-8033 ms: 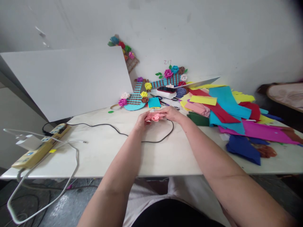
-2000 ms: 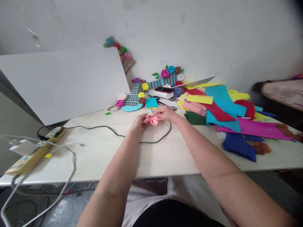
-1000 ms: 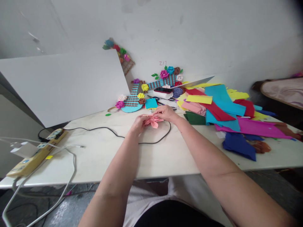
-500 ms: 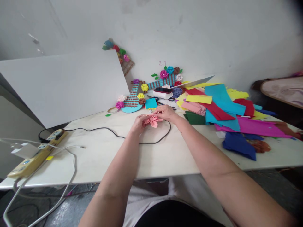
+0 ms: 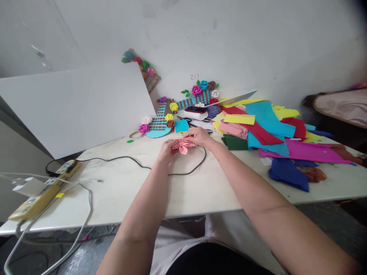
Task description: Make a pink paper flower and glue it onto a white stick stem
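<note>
A pink paper flower (image 5: 183,146) with pointed petals is held between both hands above the white table (image 5: 137,198). My left hand (image 5: 166,150) is closed on its left side. From the upper right, my right hand (image 5: 197,136) has its fingers closed at the flower's back edge. Part of the flower is covered by the fingers. A black cable (image 5: 197,167) curves over the table just below and right of the flower. Beyond the hands lie a blue paper square (image 5: 182,126) and scissors (image 5: 187,119).
Coloured paper sheets (image 5: 265,118) are heaped at the right. Flower-decorated cardboard pieces (image 5: 160,118) lean by the wall, near a phone (image 5: 196,109). At the left stand a large white board (image 5: 86,107) and a power strip (image 5: 46,194) with white cables. A tape roll (image 5: 135,135) lies near the board.
The flower has tilted slightly in my hands, its petals showing at a different angle. Both hands keep their hold. The view has shifted a little.
</note>
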`<action>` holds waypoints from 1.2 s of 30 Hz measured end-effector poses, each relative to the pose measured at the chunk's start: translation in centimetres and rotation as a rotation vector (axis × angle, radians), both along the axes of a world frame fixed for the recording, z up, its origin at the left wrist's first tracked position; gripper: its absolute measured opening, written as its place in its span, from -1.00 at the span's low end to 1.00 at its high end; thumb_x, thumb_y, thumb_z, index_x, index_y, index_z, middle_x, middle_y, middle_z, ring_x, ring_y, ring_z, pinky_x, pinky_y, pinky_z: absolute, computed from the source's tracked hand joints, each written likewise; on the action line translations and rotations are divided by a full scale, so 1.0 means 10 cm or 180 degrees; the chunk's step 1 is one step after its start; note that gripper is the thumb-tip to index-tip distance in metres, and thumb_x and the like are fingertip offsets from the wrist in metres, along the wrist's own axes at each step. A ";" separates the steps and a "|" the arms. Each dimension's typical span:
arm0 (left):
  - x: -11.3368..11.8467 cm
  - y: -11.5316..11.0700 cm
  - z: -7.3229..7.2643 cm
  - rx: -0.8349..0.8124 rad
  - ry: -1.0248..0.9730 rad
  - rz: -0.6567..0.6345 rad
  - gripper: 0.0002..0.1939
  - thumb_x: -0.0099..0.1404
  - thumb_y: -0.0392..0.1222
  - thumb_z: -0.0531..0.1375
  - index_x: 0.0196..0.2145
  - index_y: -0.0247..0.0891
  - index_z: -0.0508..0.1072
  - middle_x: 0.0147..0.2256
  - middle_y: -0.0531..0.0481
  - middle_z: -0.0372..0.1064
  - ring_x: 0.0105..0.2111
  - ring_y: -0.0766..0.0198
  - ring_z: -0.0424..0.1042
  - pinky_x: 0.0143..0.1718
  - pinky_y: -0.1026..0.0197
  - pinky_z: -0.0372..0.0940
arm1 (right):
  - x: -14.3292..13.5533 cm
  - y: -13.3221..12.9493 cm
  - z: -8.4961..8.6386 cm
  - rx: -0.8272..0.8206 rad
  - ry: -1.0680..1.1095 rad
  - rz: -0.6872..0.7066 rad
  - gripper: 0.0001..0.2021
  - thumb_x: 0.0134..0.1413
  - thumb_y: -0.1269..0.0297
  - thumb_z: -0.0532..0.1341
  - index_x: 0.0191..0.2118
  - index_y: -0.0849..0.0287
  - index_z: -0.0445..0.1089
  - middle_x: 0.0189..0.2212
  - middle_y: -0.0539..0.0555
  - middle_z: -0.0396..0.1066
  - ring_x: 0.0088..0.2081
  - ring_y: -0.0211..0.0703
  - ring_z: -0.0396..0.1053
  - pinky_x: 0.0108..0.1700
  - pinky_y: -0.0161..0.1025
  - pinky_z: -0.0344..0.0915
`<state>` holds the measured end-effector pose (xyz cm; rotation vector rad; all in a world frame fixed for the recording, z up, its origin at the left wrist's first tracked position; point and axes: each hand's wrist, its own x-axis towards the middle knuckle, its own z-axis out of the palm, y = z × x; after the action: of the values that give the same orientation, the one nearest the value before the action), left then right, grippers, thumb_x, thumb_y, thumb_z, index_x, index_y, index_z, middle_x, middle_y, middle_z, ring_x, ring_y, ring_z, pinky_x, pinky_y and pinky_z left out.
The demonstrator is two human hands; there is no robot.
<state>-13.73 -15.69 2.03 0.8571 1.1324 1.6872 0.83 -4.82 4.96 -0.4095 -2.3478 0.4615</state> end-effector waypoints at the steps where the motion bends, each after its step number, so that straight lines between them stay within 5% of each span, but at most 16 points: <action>1: 0.00 0.00 0.00 0.0015 0.0012 0.0027 -0.80 -0.08 -0.25 0.25 -0.42 -0.36 0.44 -0.46 -0.04 0.44 -0.49 0.30 0.41 -0.46 0.27 0.30 | 0.00 0.00 0.00 0.0005 -0.0011 -0.0003 -0.85 0.01 0.36 0.27 -0.30 0.11 0.59 -0.41 0.03 0.51 -0.35 -0.26 0.39 -0.33 -0.35 0.17; 9: 0.04 -0.02 0.05 0.0050 0.0004 0.0051 -0.75 -0.08 -0.18 0.27 -0.40 -0.36 0.51 -0.43 -0.06 0.47 -0.45 0.26 0.41 -0.45 0.24 0.31 | 0.00 0.00 -0.01 0.0067 0.0042 -0.0022 -0.85 0.02 0.36 0.26 -0.31 0.09 0.59 -0.41 0.03 0.50 -0.35 -0.26 0.38 -0.34 -0.36 0.16; 16: 0.05 0.00 0.07 -0.0231 -0.0205 0.0221 -0.79 0.11 -0.11 0.17 -0.42 -0.34 0.46 -0.44 -0.06 0.47 -0.46 0.29 0.41 -0.45 0.27 0.31 | -0.03 -0.01 -0.02 0.0095 0.0054 -0.0096 -0.86 0.00 0.37 0.28 -0.31 0.09 0.59 -0.39 0.01 0.51 -0.34 -0.27 0.38 -0.34 -0.36 0.14; 29: -0.01 -0.01 0.03 -0.0204 0.0117 0.0103 -0.75 0.05 -0.07 0.26 -0.41 -0.34 0.43 -0.48 -0.03 0.42 -0.50 0.30 0.38 -0.47 0.26 0.29 | 0.00 0.04 -0.05 -0.0128 -0.0140 0.0137 -0.80 0.07 0.32 0.16 -0.31 0.19 0.56 -0.34 0.07 0.53 -0.31 -0.24 0.37 -0.28 -0.34 0.18; 36: -0.03 -0.03 0.01 -0.0066 0.0242 -0.0138 -0.68 -0.03 -0.04 0.34 -0.45 -0.35 0.43 -0.53 0.01 0.35 -0.52 0.33 0.34 -0.42 0.26 0.30 | 0.04 0.00 0.01 -0.0265 -0.0483 0.0047 -0.54 0.10 -0.02 0.07 -0.65 0.22 0.25 -0.66 -0.06 0.13 -0.51 -0.34 0.05 -0.45 -0.33 -0.05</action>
<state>-14.00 -15.96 2.13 0.9332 1.1723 1.6165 1.26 -4.79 5.06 -0.4816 -2.4854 0.5539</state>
